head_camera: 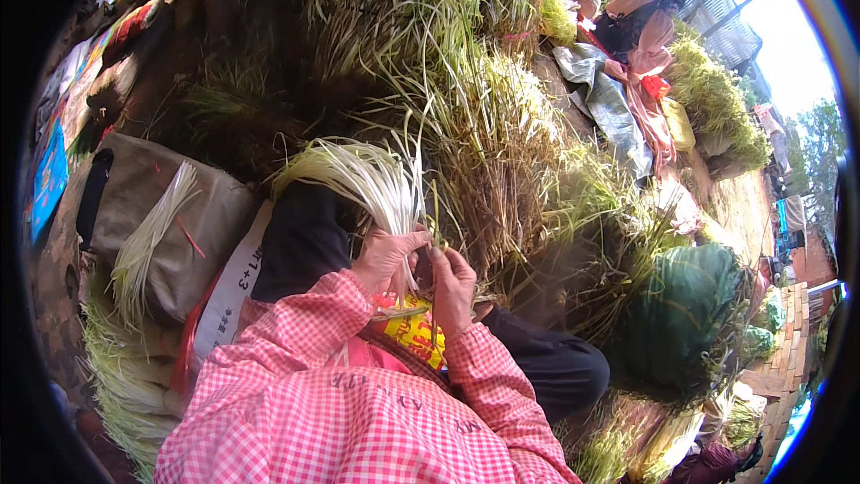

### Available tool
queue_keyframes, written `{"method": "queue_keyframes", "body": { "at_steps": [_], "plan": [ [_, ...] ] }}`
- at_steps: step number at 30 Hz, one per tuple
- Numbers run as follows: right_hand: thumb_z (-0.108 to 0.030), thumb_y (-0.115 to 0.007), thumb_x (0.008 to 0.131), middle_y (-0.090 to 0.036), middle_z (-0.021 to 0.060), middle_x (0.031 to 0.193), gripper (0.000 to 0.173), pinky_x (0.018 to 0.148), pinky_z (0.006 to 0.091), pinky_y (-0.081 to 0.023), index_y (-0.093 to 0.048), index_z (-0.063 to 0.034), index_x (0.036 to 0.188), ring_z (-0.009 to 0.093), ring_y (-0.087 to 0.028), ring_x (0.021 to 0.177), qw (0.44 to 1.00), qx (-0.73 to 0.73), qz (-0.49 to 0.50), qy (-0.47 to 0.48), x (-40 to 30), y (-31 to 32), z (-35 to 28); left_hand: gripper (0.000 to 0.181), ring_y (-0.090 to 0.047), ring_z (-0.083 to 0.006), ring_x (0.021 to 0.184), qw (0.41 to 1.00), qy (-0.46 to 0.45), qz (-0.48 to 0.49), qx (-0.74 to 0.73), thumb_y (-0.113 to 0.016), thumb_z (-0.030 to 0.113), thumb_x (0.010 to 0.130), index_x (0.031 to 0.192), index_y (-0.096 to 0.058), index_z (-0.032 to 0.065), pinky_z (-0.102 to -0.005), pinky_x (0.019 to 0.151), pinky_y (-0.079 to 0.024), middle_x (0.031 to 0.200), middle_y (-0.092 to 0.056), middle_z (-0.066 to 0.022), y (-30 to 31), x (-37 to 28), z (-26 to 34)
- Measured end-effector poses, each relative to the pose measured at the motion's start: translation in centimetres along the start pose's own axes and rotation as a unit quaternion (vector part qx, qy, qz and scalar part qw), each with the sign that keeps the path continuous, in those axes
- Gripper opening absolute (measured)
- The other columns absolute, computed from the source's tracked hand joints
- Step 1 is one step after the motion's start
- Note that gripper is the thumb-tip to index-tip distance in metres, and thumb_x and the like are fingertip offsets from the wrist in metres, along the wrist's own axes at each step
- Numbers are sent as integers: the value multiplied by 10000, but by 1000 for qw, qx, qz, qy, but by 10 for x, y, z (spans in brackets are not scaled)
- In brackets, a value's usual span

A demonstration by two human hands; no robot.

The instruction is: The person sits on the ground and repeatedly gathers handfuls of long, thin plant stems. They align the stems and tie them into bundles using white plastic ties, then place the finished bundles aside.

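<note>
My left hand (390,257) is closed around a bundle of pale blanched stalks (386,195), whose yellow-green leaf tips droop to the left. Close beside it, my right hand (452,286) pinches a thin greenish-brown stalk (435,215) between thumb and fingers. The white lower ends of the bundle hang below my left hand, over a yellow and red printed bag (420,336) in my lap. Just beyond my right hand stands a thick heap of untrimmed stalks with dry brown bases (500,195).
A smaller pale bundle (158,235) lies on a grey cloth-covered block (215,215) at left, above stacked bundles (127,383). A large leafy pile (403,0) is ahead. To the right are a green sack (678,316) and, further off, a person in dark and pink clothing (631,23).
</note>
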State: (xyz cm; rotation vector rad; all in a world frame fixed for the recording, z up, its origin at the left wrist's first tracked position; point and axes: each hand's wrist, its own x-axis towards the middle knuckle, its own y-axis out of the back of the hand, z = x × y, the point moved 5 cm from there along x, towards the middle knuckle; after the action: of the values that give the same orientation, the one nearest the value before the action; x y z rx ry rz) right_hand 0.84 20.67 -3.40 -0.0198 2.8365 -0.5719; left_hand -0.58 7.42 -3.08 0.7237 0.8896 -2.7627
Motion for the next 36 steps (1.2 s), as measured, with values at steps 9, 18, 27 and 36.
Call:
{"method": "queue_keyframes", "body": {
  "at_steps": [9,18,27,36],
  "plan": [
    [-246,-592,956,-623,10,728,162,579,307,-494,-575,-111,869,140,-604,666,957,234,154,-81,14,103,-62,218,-491,-93,540,973,-44,-14,-227,-726,85,829,981,-571,59,-303,512,-459,802,-600,-42,23,11,52],
    [-217,-789,775,-621,181,1110,739,923,377,-486,-424,30,1368,294,-591,1021,559,-735,224,313,12,109,-110,191,-515,-91,550,979,-70,-6,-189,-694,83,851,996,-572,55,-286,516,-461,852,-644,-80,32,8,61],
    [-152,-574,975,-448,-78,646,157,497,206,-323,-638,-12,1009,19,-388,576,921,-340,-177,76,-15,-29,-17,161,-490,-57,539,977,-84,-32,-195,-659,150,893,1009,-598,57,-243,501,-440,906,-648,-59,52,11,90],
    [-251,-606,921,-594,94,594,156,469,370,-451,-623,-114,850,244,-585,501,696,-669,-59,253,41,-21,-15,254,-648,-147,866,995,13,-82,-55,-684,239,895,1069,-614,67,-320,719,-557,986,-695,-79,43,10,21]
  ]
}}
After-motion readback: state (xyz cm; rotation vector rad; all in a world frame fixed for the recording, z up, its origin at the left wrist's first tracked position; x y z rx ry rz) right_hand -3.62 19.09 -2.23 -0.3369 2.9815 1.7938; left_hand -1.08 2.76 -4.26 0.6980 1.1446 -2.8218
